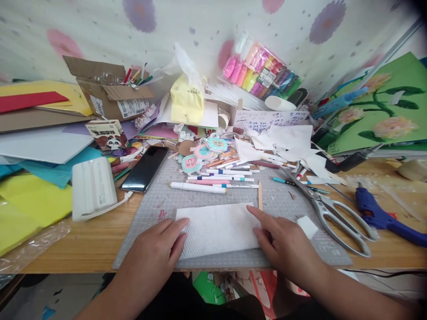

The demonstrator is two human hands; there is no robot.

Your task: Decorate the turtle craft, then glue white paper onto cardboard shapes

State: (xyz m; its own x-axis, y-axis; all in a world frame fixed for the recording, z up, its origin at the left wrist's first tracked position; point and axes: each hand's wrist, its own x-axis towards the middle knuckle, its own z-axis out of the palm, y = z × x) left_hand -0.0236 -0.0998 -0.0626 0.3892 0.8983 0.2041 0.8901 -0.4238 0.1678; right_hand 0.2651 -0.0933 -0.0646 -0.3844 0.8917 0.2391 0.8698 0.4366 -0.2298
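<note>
A folded white paper towel [218, 229] with a dimpled texture lies flat on the grey cutting mat [150, 206]. My left hand [156, 244] holds its left edge, index finger and thumb resting on top. At the right end, my right hand [283, 240] holds it down, with the index finger stretched along the top corner and the thumb lower on the edge. The other fingers of both hands are curled and partly hidden. Just beyond the towel are a white marker [198, 188] and a wooden stick [260, 195].
Scissors [333, 213] and a blue glue gun [380, 211] lie to the right. On the left are a phone [145, 169] and a white power bank [93, 189] with a cable. Several markers, paper scraps, a yellow tissue pack [187, 101] and a cardboard box [110, 95] crowd the back.
</note>
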